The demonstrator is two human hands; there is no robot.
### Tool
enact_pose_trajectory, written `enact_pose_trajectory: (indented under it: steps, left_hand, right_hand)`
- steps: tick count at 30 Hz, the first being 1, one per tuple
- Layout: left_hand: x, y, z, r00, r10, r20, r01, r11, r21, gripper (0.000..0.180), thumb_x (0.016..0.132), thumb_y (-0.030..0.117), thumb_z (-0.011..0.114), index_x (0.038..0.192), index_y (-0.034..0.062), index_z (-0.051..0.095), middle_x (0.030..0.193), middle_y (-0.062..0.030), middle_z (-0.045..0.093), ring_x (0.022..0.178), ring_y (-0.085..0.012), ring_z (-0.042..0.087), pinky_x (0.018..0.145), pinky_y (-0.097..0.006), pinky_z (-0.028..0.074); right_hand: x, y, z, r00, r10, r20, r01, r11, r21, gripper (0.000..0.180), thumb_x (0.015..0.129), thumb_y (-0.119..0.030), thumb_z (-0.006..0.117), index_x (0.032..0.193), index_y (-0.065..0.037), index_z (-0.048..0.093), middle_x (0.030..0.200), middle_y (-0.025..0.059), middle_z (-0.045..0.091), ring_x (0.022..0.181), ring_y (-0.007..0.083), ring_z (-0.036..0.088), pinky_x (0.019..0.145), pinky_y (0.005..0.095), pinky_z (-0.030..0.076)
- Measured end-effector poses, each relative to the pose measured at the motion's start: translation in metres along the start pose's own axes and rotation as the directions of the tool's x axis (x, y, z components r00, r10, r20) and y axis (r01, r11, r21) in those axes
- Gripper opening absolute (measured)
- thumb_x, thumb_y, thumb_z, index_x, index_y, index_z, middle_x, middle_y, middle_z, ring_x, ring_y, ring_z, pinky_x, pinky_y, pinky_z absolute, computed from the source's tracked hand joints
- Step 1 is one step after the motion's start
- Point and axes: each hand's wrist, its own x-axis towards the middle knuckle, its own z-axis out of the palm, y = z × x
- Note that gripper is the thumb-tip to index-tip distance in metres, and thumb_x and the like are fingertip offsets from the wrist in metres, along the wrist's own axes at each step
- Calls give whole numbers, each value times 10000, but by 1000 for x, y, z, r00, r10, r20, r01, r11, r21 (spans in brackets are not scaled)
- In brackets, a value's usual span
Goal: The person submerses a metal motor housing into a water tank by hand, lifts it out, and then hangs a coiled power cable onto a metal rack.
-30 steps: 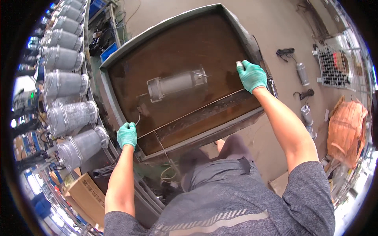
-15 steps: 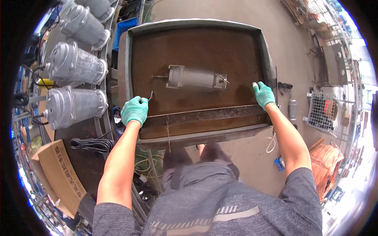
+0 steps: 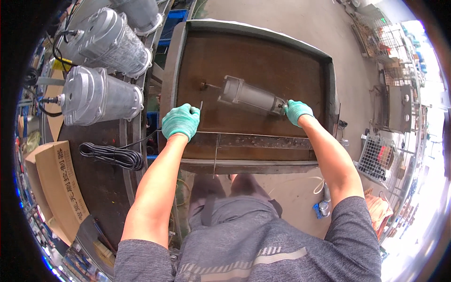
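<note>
A grey metal pump-like cylinder [image 3: 251,96] lies aslant in a shallow rectangular tank [image 3: 334,89], in what looks like murky brown water. My right hand [image 3: 298,112], in a green glove, has its fingers closed at the wire-like fitting on the cylinder's right end. A thin rod or cord runs from the other end to a small dark piece. Over the tank's left side, my green-gloved left hand [image 3: 180,121] is closed on a thin grey bent piece [image 3: 201,106] that pokes up past the fingers. A black cable also reaches this hand from a coil [image 3: 112,155].
Several similar grey housings [image 3: 101,96] stand on the bench at left, beside an open cardboard box [image 3: 61,176]. A flat metal bar [image 3: 263,141] crosses the tank's near part. Wire baskets [image 3: 378,157] and racks line the right side. A pale hose lies near the floor.
My right hand has moved left from the tank's right edge to the cylinder's end. The cylinder has turned aslant, its right end nearer me. The whole view has shifted.
</note>
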Motion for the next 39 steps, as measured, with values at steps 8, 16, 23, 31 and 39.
enact_pose_trajectory:
  steps: [8, 16, 23, 31, 39]
  left_hand:
    - [-1, -9, -2, 1000, 17, 5, -17, 999, -43, 339, 971, 404, 538, 969, 155, 767, 968, -189, 758, 940, -403, 728, 860, -502, 578]
    - [0, -12, 1, 999, 31, 10, -30, 998, -61, 362, 1000, 419, 519, 961, 151, 758, 958, -187, 754, 931, -399, 725, 842, -506, 575]
    - [0, -9, -4, 999, 23, 30, -22, 998, -57, 352, 977, 397, 516, 992, 155, 772, 991, -174, 763, 957, -387, 735, 876, -503, 583]
    - [0, -8, -3, 999, 30, 27, -29, 998, -49, 357, 980, 397, 516, 982, 150, 774, 994, -179, 763, 957, -386, 736, 878, -500, 582]
    - [1, -9, 3, 999, 39, -6, -39, 998, -45, 367, 987, 436, 521, 956, 161, 762, 954, -190, 753, 929, -407, 722, 840, -513, 572]
  right_hand:
    - [-6, -22, -13, 998, 55, 23, -55, 998, -31, 325, 1022, -264, 539, 1182, -77, 751, 1225, 209, 730, 1138, 390, 705, 953, 468, 567]
    - [-1, -20, -10, 1000, 19, -1, -19, 998, -58, 285, 971, -222, 604, 1172, -88, 755, 1194, 199, 741, 1127, 380, 710, 937, 459, 575]
    - [7, -15, -5, 1000, -15, 2, 15, 997, -79, 260, 961, -204, 616, 1157, -111, 759, 1167, 184, 753, 1094, 372, 726, 906, 448, 589]
    - [6, -13, 1, 999, -13, -37, 9, 996, -93, 232, 951, -190, 626, 1128, -113, 756, 1147, 169, 762, 1082, 369, 731, 887, 454, 595]
    - [8, -9, 3, 999, -29, -46, 25, 995, -93, 222, 951, -192, 625, 1118, -111, 747, 1128, 169, 764, 1062, 373, 732, 875, 462, 595]
